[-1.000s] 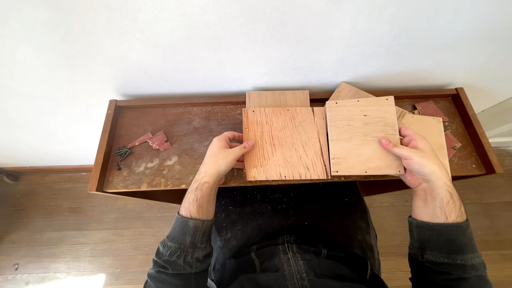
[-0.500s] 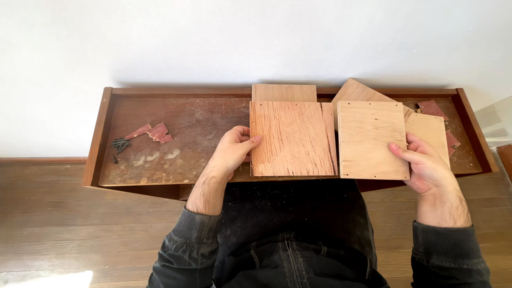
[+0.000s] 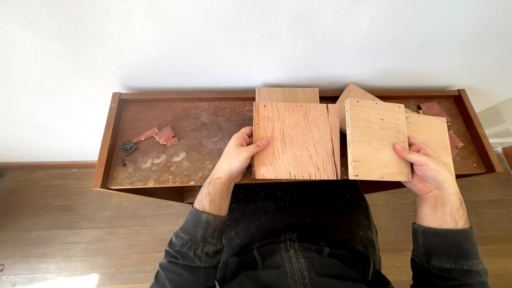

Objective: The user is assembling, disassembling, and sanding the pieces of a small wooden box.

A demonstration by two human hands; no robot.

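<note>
Left hand (image 3: pixel 238 159) grips reddish board (image 3: pixel 296 141); right hand (image 3: pixel 426 168) grips pale board (image 3: pixel 377 140).

Dark charcoal jacket sleeves with ribbed elastic cuffs, pushed above the wrists, bare left hand (image 3: pixel 237 157), bare right hand (image 3: pixel 426 168), dark dusty jeans, visible seam stitching

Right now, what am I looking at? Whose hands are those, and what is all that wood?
There is one picture, from a camera worn on a person's head, looking down at their own hands. The left hand has a grip on a reddish square wood panel. The right hand holds a paler wood panel. Under them is a long wooden tray table by a white wall. More wood pieces lie behind. At the left are dark screws and torn reddish sandpaper scraps.
</note>
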